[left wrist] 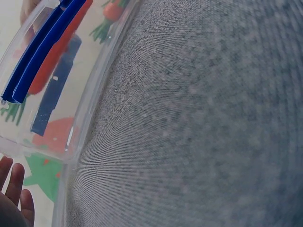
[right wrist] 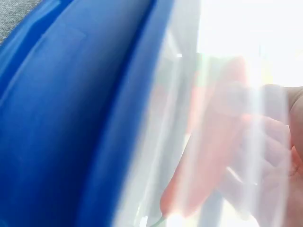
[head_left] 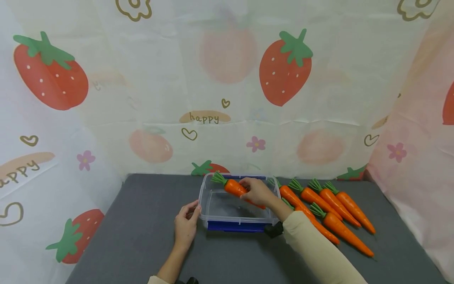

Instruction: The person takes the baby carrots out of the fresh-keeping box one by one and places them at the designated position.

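My right hand (head_left: pixel 258 192) pinches an orange carrot (head_left: pixel 235 188) with green stem tops, its body slanting down to the right within the outline of a clear plastic box (head_left: pixel 221 218). In the right wrist view, the carrot (right wrist: pixel 203 161) and the right hand (right wrist: pixel 272 161) show blurred through the clear wall. At the box's left side, my left hand (head_left: pixel 186 227) touches the wall with its fingertips. In the left wrist view, the left fingers (left wrist: pixel 15 182) are extended beside the box's end. Blue clasps (left wrist: pixel 42 52) run along the box's long sides.
Several more carrots (head_left: pixel 342 228) lie slanted on the grey table (head_left: pixel 152 221) to the right of the box, some partly behind the right forearm. A fabric backdrop (head_left: pixel 159 98) printed with strawberries encloses the table's back and sides.
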{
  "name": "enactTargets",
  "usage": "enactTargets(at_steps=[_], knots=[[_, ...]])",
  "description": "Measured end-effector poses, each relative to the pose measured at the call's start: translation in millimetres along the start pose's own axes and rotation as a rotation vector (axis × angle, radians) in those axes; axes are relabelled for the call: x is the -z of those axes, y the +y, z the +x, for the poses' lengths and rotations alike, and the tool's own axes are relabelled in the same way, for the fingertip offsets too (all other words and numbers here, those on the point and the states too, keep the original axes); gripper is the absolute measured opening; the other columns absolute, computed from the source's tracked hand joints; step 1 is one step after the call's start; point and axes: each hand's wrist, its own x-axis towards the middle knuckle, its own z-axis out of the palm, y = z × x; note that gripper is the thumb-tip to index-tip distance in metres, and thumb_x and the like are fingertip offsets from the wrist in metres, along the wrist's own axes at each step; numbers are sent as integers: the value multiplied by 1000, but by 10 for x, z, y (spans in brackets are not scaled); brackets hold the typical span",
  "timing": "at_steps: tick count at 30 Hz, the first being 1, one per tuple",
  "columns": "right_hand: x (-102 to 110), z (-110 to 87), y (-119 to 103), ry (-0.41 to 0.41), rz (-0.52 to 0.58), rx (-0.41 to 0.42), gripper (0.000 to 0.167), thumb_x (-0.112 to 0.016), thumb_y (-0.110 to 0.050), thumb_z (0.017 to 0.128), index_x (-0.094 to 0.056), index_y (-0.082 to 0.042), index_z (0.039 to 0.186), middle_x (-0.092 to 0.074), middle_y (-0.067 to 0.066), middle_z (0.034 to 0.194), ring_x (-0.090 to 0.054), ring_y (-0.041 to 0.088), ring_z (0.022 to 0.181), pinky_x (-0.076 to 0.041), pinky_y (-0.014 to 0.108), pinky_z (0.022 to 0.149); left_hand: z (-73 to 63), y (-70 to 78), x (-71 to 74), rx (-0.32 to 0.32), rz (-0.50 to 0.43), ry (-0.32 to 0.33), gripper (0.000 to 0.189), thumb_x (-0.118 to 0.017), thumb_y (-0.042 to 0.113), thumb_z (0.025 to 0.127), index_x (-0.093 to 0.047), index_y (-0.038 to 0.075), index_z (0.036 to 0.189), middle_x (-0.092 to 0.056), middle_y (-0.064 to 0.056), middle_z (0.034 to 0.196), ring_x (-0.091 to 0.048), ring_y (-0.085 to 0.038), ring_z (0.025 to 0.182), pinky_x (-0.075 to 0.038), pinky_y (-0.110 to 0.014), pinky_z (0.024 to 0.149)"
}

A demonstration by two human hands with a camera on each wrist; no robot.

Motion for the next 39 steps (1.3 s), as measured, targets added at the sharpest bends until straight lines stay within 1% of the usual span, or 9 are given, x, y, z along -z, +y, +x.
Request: enactTargets(at_steps=[3,9,11,16,20,23,26,33,39], knots=[[62,-26,-15,13,22,-2,44,-75,-10,84,-61,-8,126,-67,10,119,-62,26,108,-50,44,97,-5,2,2,-3,2,0,24,-68,12,91,-71,-1,112,-68,-19,104,-57,7,81,-47,-10,76],[178,-67,1,9,60,1,47,-73,-12,86,-58,-7,130,-65,11,124,-61,28,113,-49,45,98,-7,-4,0,-9,15,1,24,-68,13,91,-71,0,112,-69,-18,103,-57,7,81,-47,-10,76],[210,-79,19,18,52,10,47,-73,-12,87,-57,-7,131,-65,12,124,-61,28,113,-49,45,97,-8,-2,0,-10,13,1,24,-68,13,91,-71,-1,111,-69,-18,103,-57,7,81,-47,-10,76],[296,-128,34,39,73,42,46,-71,-10,88,-57,-5,131,-64,16,124,-62,31,112,-49,46,97,-4,-4,-9,-6,4,9,24,-69,11,90,-71,0,111,-69,-18,102,-57,8,80,-47,-9,75],[357,-174,37,49,100,47,45,-70,-9,88,-56,-4,131,-64,17,125,-62,32,112,-49,47,98,-65,228,28,-15,12,4,23,-67,6,90,-70,-6,110,-68,-22,101,-57,7,80,-46,-9,75],[404,-205,45,51,125,34,46,-69,-9,89,-55,-4,132,-63,17,126,-60,32,113,-49,47,98,-116,401,58,-14,13,-8,24,-66,4,90,-68,-9,110,-68,-24,102,-57,6,80,-46,-8,74],[460,-242,44,51,133,36,47,-68,-9,91,-53,-3,134,-61,19,129,-59,34,116,-49,48,98,-127,400,60,-10,7,-16,25,-66,4,90,-68,-9,111,-68,-24,103,-57,5,80,-46,-9,74],[588,-311,34,76,151,15,51,-68,-12,91,-50,-3,137,-59,20,133,-57,36,120,-48,49,100,-125,399,57,-10,16,-16,25,-66,6,91,-68,-7,112,-68,-23,104,-57,5,80,-46,-10,75],[667,-325,54,107,196,48,53,-69,-14,90,-49,-3,138,-58,21,134,-56,37,120,-48,50,99,-122,390,57,-8,12,-15,25,-66,6,91,-68,-7,112,-68,-23,104,-57,6,81,-46,-9,75]])
